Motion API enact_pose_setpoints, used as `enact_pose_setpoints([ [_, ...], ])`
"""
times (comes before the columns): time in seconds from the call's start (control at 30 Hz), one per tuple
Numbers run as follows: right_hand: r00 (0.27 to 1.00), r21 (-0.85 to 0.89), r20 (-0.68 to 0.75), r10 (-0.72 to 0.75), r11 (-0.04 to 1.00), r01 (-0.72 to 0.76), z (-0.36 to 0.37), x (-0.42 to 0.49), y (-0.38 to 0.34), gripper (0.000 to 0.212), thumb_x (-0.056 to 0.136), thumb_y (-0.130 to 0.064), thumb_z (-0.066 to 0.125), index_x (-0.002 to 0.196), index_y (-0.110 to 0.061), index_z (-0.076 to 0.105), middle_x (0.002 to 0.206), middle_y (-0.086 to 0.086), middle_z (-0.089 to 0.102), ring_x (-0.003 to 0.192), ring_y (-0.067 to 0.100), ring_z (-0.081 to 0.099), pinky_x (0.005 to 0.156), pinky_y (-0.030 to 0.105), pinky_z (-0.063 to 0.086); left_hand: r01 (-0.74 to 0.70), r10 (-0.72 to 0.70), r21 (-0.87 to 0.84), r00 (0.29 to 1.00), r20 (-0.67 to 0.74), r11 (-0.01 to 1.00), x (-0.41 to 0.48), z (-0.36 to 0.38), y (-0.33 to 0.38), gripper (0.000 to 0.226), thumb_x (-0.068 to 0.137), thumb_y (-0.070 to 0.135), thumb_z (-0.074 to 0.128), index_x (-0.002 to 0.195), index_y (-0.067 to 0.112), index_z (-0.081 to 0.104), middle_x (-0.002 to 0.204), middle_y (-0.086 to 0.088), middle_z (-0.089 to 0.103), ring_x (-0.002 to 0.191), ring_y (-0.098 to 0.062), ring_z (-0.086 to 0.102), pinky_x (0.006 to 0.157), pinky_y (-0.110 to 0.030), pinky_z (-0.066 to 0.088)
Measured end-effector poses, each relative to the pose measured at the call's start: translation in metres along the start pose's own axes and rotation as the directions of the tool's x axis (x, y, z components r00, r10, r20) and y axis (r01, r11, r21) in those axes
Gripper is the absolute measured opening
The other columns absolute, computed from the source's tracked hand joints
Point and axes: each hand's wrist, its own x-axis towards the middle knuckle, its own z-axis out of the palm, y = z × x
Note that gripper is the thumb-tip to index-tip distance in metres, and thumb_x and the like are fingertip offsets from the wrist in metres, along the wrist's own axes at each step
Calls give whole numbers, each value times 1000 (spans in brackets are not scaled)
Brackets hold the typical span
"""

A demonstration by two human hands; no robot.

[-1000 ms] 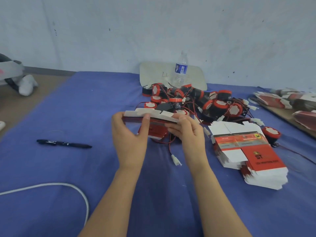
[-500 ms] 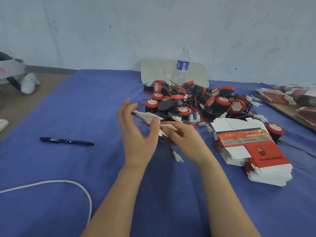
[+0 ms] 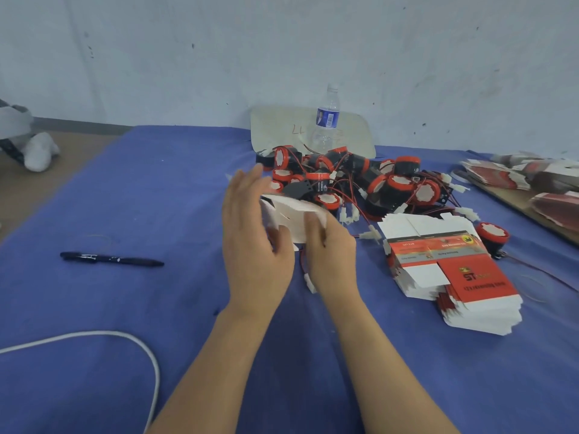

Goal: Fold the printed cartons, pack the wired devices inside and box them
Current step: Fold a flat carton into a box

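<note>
Left of the left hand point(image 3: 253, 245) the blue cloth point(image 3: 156, 189) lies open, crossed only by a black pen point(image 3: 111, 259) and, nearer the person, a white cable point(image 3: 125, 335). Straight ahead, past the carton point(image 3: 291, 214) the right hand point(image 3: 332, 255) pinches, a tangled heap of wired devices point(image 3: 398, 183) bars the way to the water bottle point(image 3: 327, 120). To the right a stack of flat cartons point(image 3: 476, 277) leaves a narrow strip of cloth.

A: what kind of site?
B: small hand-packing workshop. Blue cloth work surface point(image 3: 156, 198), bulk heap of red-and-black wired devices point(image 3: 385, 186), stack of flat printed cartons point(image 3: 470, 277) beside it
A: proper factory floor?
B: looks improvised: bare scuffed wall point(image 3: 188, 57), water bottle point(image 3: 327, 120) behind the stock
</note>
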Motion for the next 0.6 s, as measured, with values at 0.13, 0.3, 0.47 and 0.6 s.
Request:
enact_pose_setpoints([
  [0.13, 980, 245, -120, 156, 962, -123, -12, 7, -1, 32, 96, -7, 42, 86, -29, 62, 69, -20, 64, 64, -4, 53, 56, 14, 43, -218, 205, 54, 962, 182, 975, -1, 2, 6, 58, 71, -6, 45, 127, 6, 57, 140, -4, 50, 138, -24, 35, 116, -39, 27],
  [0.3, 934, 411, -207, 291, 892, -187, -27, 14, 1, 22, 95, -11, 49, 108, -17, 65, 102, -4, 71, 94, 11, 66, 67, 22, 52, -151, 103, 40, 821, 562, 988, -12, 10, 0, 61, 82, 12, 44, 144, 13, 39, 156, -1, 28, 147, -18, 17, 116, -50, 21],
  [0.47, 974, 304, -182, 133, 950, -73, -27, 15, 3, 38, 98, -8, 38, 126, -27, 56, 119, -14, 62, 111, 2, 58, 82, 19, 51, 62, 5, -120, 869, 495, 991, -12, 11, -6, 57, 88, 58, 41, 141, 45, 27, 160, 11, 3, 147, -7, -8, 120, -45, 14],
  [0.6, 997, 203, -55, -48, 977, 58, -25, 10, 3, 51, 97, 0, 37, 134, -33, 46, 104, -38, 59, 97, -17, 54, 71, 4, 44, 163, -116, -110, 930, 348, 980, -10, 13, -14, 57, 92, 38, 57, 140, 40, 27, 158, 12, 5, 144, 3, 3, 112, -13, 20],
])
